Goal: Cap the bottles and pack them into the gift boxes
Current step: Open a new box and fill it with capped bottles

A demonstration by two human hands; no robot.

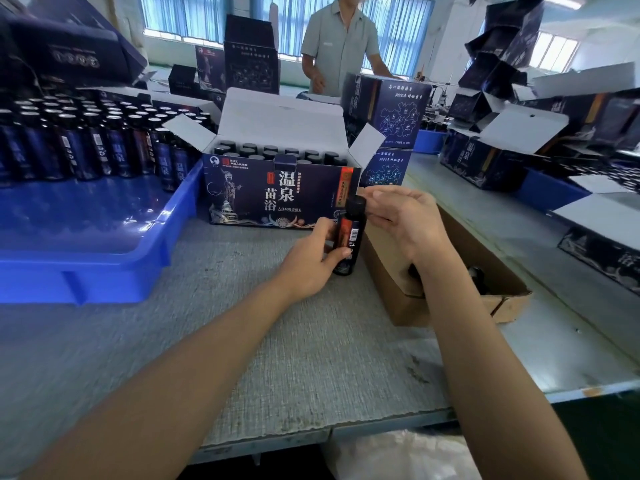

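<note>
Fingers of your left hand point(311, 259) clamp dark glossy cylindrical bottle point(349, 239) in front of open navy cardboard gift box point(277, 194); right hand point(405, 220) fingers pinch its round black cap point(355, 204). Brown cardboard carton point(391, 289) right of box, blue plastic tray point(104, 237) left.

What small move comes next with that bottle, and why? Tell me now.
Probably twist the cap tight. The right hand pinches the cap on the bottle, which the left hand holds by its body just in front of the open gift box. Capping looks unfinished, so packing should wait.
</note>
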